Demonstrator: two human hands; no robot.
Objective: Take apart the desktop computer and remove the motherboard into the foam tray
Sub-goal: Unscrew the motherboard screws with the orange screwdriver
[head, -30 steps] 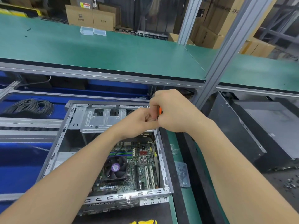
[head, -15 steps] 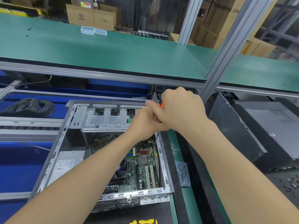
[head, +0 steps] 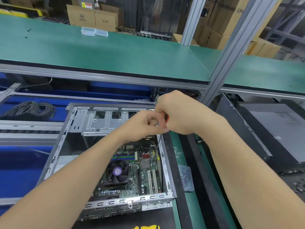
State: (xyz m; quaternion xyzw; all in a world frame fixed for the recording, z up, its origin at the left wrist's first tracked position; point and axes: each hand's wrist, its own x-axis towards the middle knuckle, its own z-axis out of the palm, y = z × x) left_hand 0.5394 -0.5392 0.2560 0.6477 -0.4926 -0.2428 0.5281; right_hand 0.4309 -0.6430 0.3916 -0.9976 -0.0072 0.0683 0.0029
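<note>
An open grey desktop case (head: pixel 56 151) lies on the bench with its green motherboard (head: pixel 140 177) and black CPU fan (head: pixel 117 171) exposed. My right hand (head: pixel 179 113) grips a screwdriver by its orange handle (head: pixel 167 119); the thin shaft (head: pixel 156 149) runs down to the board near the case's right wall. My left hand (head: pixel 142 123) is curled against the right one and pinches the tool just below the handle. A silver drive cage (head: pixel 102 121) spans the far part of the case. No foam tray is in view.
A green shelf (head: pixel 99 52) overhangs the bench, held by aluminium posts (head: pixel 231 52). A coil of black cable (head: pixel 31 109) lies at far left, blue bins (head: pixel 19 171) to the left, a bag of screws (head: pixel 185 177) beside the case, black case panels (head: pixel 272 134) at right.
Both hands stayed together on the screwdriver and shifted slightly; my left forearm swung aside, uncovering the CPU fan again. The shaft now shows reaching down to the board.
</note>
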